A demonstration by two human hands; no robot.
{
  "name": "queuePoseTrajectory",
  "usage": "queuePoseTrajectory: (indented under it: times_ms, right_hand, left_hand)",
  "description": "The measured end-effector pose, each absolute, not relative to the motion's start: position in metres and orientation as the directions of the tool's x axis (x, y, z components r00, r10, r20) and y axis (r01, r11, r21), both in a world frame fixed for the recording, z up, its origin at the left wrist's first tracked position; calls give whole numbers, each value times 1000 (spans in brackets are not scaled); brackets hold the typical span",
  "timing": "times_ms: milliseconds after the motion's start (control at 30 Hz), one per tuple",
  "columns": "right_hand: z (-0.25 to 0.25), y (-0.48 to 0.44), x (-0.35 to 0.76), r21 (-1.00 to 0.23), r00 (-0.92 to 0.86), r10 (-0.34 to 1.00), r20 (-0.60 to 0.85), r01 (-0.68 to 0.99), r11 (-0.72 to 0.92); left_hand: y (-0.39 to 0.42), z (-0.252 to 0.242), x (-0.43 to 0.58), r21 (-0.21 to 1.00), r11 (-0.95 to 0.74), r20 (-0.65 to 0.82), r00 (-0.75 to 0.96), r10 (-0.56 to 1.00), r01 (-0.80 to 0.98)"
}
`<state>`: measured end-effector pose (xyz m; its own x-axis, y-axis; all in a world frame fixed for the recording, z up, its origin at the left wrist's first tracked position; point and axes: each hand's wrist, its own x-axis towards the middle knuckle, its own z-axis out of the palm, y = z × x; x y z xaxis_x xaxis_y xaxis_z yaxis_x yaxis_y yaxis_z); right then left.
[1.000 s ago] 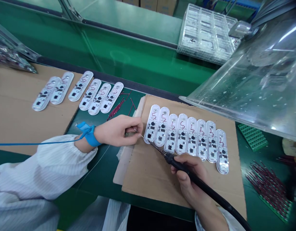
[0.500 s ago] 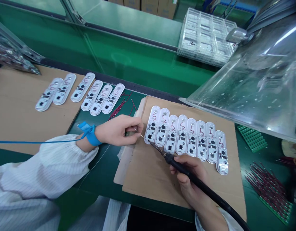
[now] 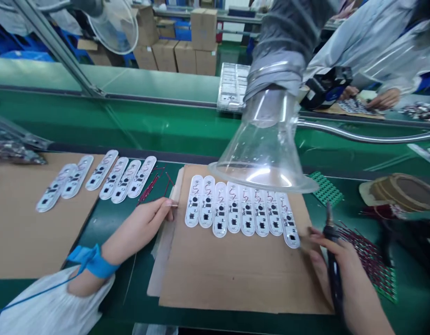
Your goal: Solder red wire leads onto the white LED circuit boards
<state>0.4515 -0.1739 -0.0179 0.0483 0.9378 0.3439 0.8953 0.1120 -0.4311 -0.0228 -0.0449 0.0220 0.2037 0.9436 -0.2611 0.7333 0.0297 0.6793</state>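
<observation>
My right hand [image 3: 356, 279] is closed round the handle of a soldering iron [image 3: 335, 279], its tip pointing up, to the right of a cardboard sheet [image 3: 236, 284]. On that sheet stands a row of several white oval-ended cases [image 3: 220, 211] with small circuit boards and red wires. The rightmost case [image 3: 289, 221] is tilted and lies nearest my right hand. At the sheet's left edge, my left hand [image 3: 145, 228], with a blue wrist strap [image 3: 96, 261], pinches a thin solder wire [image 3: 174, 205]. Its tip is apart from the cases.
A clear fume hood [image 3: 264, 158] hangs over the back of the row. More white cases [image 3: 112, 179] and loose red wires [image 3: 148, 188] lie left. Green boards [image 3: 325, 188], a red wire bundle [image 3: 361, 251] and a round brown container [image 3: 403, 191] are right. Across the partition, a co-worker's hands [image 3: 386, 99] work.
My right hand has carried the soldering iron from the leftmost case to the right, tip now up. My left hand has drawn back left with the solder wire. The view has tilted up.
</observation>
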Motion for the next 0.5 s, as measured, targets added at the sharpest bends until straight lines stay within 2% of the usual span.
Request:
queuePoseTrajectory:
  times_ms: [67, 200, 367, 500]
  right_hand:
    - [-25, -181, 452, -467, 27, 944, 329, 874, 138]
    - [-28, -180, 440, -556, 182, 876, 447, 823, 113]
    - [-31, -178, 434, -585, 207, 849, 485, 799, 140]
    - [-28, -185, 432, -663, 277, 845, 457, 739, 116]
  left_hand:
    - [-51, 20, -13, 663, 72, -284, 161, 945, 745]
    - [-54, 19, 0, 626, 123, -277, 73, 958, 770]
    - [-50, 26, 8, 486, 110, -333, 67, 941, 867]
    - [-49, 24, 13, 497, 125, -317, 46, 947, 859]
